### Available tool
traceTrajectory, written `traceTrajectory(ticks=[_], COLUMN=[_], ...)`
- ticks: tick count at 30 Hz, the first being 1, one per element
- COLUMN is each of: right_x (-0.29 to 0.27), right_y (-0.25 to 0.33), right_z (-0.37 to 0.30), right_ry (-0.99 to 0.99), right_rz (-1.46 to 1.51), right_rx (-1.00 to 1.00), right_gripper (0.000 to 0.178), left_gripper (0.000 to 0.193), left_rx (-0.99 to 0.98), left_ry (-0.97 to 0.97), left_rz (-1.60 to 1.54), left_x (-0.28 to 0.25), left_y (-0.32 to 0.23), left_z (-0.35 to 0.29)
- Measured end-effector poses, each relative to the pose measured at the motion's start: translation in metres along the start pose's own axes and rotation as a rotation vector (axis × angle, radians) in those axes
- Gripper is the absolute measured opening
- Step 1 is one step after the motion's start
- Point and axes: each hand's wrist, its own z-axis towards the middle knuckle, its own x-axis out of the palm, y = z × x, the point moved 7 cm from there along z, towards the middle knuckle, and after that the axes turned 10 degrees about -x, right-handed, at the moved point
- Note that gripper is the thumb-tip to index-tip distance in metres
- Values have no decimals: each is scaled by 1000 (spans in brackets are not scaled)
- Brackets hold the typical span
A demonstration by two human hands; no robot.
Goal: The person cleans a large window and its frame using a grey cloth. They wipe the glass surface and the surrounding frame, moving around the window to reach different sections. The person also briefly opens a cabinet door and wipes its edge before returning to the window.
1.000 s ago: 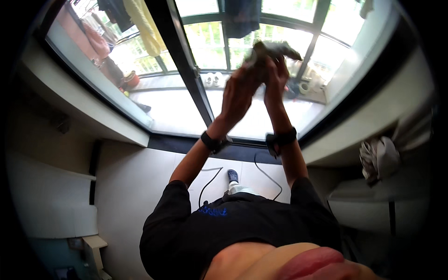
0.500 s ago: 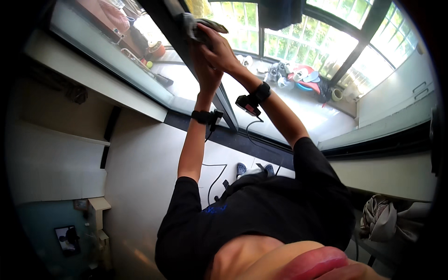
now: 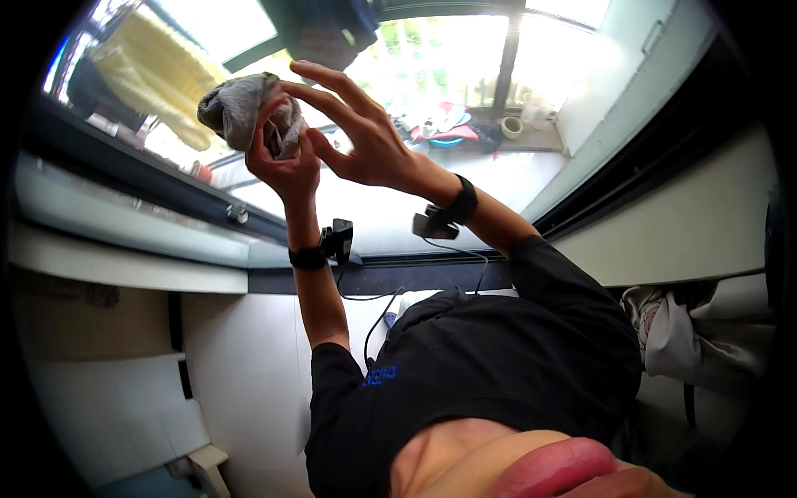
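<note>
Clutching soft, bunched grey cloth (image 3: 241, 108) in left hand (image 3: 282, 162), right hand (image 3: 365, 137) fingers splayed

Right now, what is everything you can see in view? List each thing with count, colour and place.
cloth: one, grey, bunched, top left, gripped in the left hand
yellow knit garment: one, hanging outside the window, top left
dark garment: one, hanging, top centre
window frame: one, dark, across the left
white clothing pile: one, right edge
cables: a few, dark, centre
wrist devices: two, black, one on each wrist
black shirt: one, lower centre
left hand: closed on cloth
right hand: fingers spread, beside cloth
</note>
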Motion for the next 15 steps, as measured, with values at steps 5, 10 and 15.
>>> traceTrajectory(ticks=[5,10,15], right_x=[-131,-241,-329], right_y=[12,32,41], right_z=[-21,-51,-70], right_ry=[-38,-58,-38], right_rz=[-268,-753,-1010], right_rx=[-39,-45,4], right_gripper=[59,60,63], left_gripper=[23,28,19], left_rx=[199,279,189], left_ry=[293,602,806], left_rz=[-134,-437,-665], left_x=[123,247,346], left_y=[-84,-134,-160], left_z=[-21,-55,-97])
